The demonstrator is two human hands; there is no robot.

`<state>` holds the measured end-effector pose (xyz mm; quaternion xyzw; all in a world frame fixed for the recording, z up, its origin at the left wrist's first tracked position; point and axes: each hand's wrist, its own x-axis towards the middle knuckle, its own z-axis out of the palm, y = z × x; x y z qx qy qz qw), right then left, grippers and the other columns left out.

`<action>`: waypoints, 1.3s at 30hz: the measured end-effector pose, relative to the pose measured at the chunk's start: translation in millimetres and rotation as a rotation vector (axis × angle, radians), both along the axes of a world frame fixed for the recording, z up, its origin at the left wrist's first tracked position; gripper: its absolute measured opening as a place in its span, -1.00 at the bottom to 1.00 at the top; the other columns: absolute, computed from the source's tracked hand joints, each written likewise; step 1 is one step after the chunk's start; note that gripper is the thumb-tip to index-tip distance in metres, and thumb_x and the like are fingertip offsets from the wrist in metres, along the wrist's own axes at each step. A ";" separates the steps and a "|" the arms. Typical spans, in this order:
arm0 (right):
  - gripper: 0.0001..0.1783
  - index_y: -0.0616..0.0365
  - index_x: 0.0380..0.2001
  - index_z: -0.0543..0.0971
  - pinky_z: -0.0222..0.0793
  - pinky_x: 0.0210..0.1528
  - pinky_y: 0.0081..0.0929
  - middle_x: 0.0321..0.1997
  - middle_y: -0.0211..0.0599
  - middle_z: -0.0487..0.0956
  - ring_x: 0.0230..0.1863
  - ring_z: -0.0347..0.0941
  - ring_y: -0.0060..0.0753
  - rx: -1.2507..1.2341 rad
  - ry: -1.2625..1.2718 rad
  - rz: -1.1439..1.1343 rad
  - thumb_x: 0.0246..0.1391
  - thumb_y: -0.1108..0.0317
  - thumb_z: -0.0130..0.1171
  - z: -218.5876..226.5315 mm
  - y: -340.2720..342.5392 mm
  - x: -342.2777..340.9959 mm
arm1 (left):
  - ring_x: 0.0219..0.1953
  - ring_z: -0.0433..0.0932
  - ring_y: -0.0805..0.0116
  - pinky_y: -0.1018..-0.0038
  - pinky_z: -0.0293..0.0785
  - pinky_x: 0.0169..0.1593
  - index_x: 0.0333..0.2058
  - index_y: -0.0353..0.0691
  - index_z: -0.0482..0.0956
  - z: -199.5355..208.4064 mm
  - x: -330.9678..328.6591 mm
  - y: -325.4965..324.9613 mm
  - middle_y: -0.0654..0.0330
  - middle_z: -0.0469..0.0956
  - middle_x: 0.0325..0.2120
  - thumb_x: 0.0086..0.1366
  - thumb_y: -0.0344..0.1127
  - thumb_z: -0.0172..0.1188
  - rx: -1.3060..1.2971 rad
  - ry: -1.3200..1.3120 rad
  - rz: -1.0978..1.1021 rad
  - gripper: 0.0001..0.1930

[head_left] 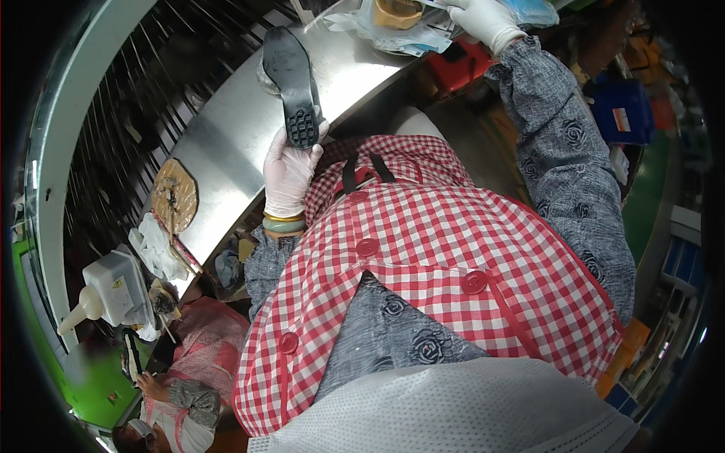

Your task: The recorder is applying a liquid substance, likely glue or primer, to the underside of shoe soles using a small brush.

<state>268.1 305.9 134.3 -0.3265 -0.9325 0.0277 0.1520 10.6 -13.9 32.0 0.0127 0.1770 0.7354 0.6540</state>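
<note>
My left hand (288, 177), in a thin white glove, is closed round the heel end of a black shoe sole (291, 75). The sole's underside faces me, with raised blocks at the heel, and its toe points away over the metal worktop (226, 128). Something pale and crinkled shows behind its left edge. My right hand (487, 21), also gloved, reaches to the top edge of the view, beside a yellowish tub (397, 13) and plastic wrapping (355, 26). Its fingers are bent and partly cut off by the picture's edge; what they hold is not clear.
A brown round pad (174, 195) with sticks on it, a white cloth (158, 245) and a white box-shaped device (117, 287) lie to the left. Another person (196, 355) works at lower left. A red container (461, 68) and a blue bin (621, 112) stand at right.
</note>
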 end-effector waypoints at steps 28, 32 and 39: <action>-0.61 0.18 0.03 0.52 0.37 0.12 -0.40 -0.03 -0.19 0.58 0.01 0.51 -0.25 -0.723 0.646 0.819 0.10 0.47 0.02 -59.0 -117.2 -136.3 | 0.12 0.41 -0.18 0.30 0.68 -0.12 0.20 -0.33 0.24 -34.3 -9.3 -36.5 -0.11 0.40 0.07 0.44 -0.26 -0.11 -0.037 -0.046 0.020 -0.57; -0.60 -0.27 0.00 0.59 0.46 -0.11 -0.34 -0.25 -0.21 0.63 -0.20 0.54 -0.12 -0.248 0.199 0.342 0.09 0.39 0.09 -102.5 -122.3 -124.8 | 0.19 0.31 -0.25 0.19 0.65 -0.05 0.24 -0.30 0.19 -45.9 -15.1 -42.2 -0.17 0.31 0.15 0.46 -0.28 -0.20 0.068 -0.130 -0.011 -0.56; -0.63 -0.23 -0.03 0.60 0.47 -0.14 -0.35 -0.24 -0.24 0.64 -0.19 0.55 -0.15 -0.291 0.185 0.393 0.11 0.42 0.09 -104.7 -135.7 -120.7 | 0.12 0.41 -0.16 0.27 0.65 -0.06 0.22 -0.33 0.22 -43.1 -19.9 -34.7 -0.12 0.38 0.09 0.45 -0.22 -0.12 0.069 -0.049 0.004 -0.55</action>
